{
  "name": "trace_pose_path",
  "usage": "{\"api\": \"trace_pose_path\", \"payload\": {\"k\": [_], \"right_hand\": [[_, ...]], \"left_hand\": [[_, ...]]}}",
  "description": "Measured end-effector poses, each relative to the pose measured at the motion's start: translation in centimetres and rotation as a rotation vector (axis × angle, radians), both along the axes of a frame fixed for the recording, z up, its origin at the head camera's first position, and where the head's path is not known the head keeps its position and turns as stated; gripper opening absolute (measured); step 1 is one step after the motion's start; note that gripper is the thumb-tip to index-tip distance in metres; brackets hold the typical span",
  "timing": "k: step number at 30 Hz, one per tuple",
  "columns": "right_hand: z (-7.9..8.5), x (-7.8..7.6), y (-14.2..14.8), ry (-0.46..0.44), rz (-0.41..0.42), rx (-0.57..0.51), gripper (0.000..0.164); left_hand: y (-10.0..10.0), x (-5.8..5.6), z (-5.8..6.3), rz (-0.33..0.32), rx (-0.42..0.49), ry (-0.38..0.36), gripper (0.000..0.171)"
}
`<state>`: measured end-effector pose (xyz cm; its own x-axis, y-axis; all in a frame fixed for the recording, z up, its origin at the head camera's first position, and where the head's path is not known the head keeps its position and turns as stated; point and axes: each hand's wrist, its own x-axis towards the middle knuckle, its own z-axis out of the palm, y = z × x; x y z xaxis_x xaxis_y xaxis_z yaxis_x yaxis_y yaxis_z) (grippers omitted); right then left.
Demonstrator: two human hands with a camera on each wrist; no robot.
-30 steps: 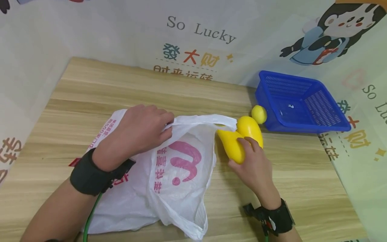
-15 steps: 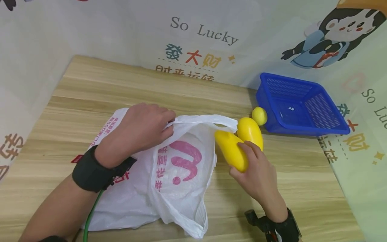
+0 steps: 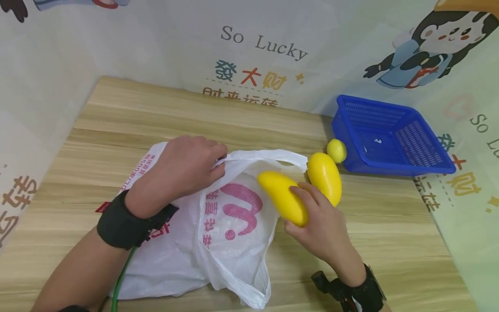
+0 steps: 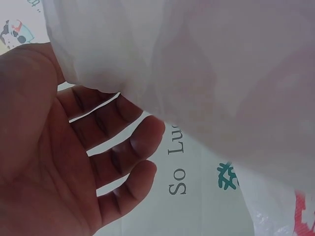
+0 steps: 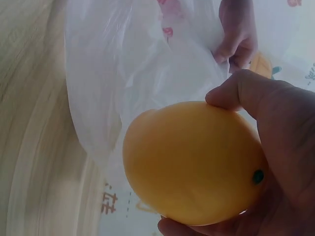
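Observation:
My left hand (image 3: 187, 167) pinches the upper edge of a white plastic bag (image 3: 167, 260) with pink print, lifting its mouth. In the left wrist view the thumb and index fingertip are partly hidden by the bag (image 4: 197, 59), and the other fingers curl loosely below it. A yellow mango (image 3: 282, 197) is in my right hand (image 3: 323, 229), gripped between thumb and fingers, its far end over the bag's opening. The right wrist view shows this mango (image 5: 192, 162) close up, a dark green spot at one end. Another yellow mango (image 3: 324, 177) lies on the table beside the bag's handle.
A small yellow-green lemon-like fruit (image 3: 337, 151) rests against a blue plastic basket (image 3: 362, 162) at the back right. Printed sheets (image 3: 156, 47) stand around the wooden table (image 3: 128, 104). A green cable (image 3: 121, 277) runs from the left wrist strap.
My right hand has carried the mango leftward, away from the other mango and over the bag's mouth. My left hand keeps its hold on the bag edge, nearly still.

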<state>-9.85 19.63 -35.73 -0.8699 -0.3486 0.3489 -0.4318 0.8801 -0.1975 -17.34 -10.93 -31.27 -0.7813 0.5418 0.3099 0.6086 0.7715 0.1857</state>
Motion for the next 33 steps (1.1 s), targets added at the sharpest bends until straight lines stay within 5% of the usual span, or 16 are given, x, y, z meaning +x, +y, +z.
{"api": "trace_pose_path", "payload": {"k": [33], "right_hand": [[0.2,-2.9,-5.0,-0.178,0.328,0.07,0.065]], "left_hand": [[-0.7,0.0,0.2,0.011,-0.003,-0.006,0.01]]}}
